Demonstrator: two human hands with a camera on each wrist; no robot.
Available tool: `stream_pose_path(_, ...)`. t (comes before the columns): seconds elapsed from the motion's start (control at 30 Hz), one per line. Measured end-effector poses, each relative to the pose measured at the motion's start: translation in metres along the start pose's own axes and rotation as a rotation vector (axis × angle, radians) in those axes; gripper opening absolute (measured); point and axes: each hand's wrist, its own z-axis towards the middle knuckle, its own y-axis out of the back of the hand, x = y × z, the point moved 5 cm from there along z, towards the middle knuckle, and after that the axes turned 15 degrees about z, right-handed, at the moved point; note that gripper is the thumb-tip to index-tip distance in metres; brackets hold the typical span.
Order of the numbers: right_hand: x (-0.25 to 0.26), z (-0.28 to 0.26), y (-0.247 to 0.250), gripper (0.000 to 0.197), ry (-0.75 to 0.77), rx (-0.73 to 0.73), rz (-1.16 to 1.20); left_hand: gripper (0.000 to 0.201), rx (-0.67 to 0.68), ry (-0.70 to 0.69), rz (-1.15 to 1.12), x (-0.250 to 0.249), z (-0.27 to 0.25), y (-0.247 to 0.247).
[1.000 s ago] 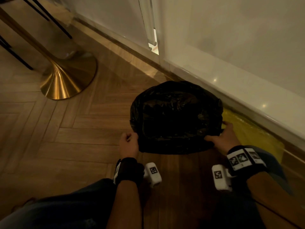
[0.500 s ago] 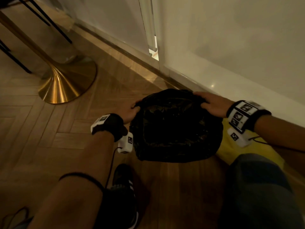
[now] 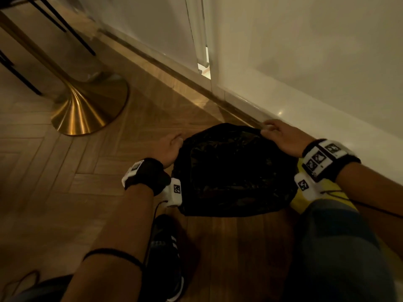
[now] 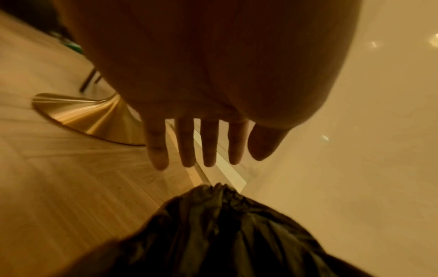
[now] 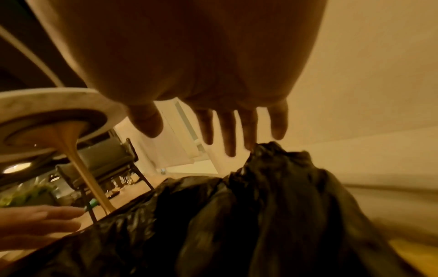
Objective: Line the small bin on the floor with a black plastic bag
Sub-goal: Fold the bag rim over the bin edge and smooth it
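A black plastic bag [image 3: 235, 171] is draped over the small bin on the wooden floor and hides the bin completely. My left hand [image 3: 169, 147] is at the bag's far left edge. In the left wrist view the left hand [image 4: 208, 150] has straight, spread fingers held just above the crumpled bag [image 4: 225, 234] and grips nothing. My right hand [image 3: 277, 134] is at the far right corner, close to the wall. In the right wrist view the right hand [image 5: 225, 131] also has straight fingers, and its fingertips [image 5: 249, 142] touch the bag's raised corner [image 5: 272, 150].
A brass table pedestal [image 3: 87, 110] and black chair legs [image 3: 72, 29] stand to the left. A white wall and skirting [image 3: 305, 101] run right behind the bin. A yellow sheet [image 3: 305, 199] lies right of it. My shoe [image 3: 165, 253] and knee [image 3: 340, 247] are in front.
A second ago both hands held the bag's near edge. They have moved to its far side. My left fingers now hover off the bag and the right hand sits at the far corner.
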Motion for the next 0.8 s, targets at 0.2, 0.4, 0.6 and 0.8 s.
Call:
stream_pose_path(0.2,-0.023,-0.072,-0.053,0.126,0.021,-0.018,-0.216,0.073,-0.066,0.055,-0.090,0.004,-0.048,-0.044)
stream_pose_path(0.4,-0.047,-0.076,-0.067,0.154,0.081,0.114,-0.257,0.119,0.137,0.036,0.010,0.014,-0.054,-0.086)
stream_pose_path(0.6,-0.049,-0.060,-0.068,0.150,0.214,0.071,-0.271,0.088,0.202,0.133,-0.025,0.019,-0.056,-0.088)
stream_pose_path(0.8,-0.055,-0.055,-0.073,0.129,0.236,0.050,-0.363,0.035,0.157,0.138,-0.021,0.007,-0.055,-0.080)
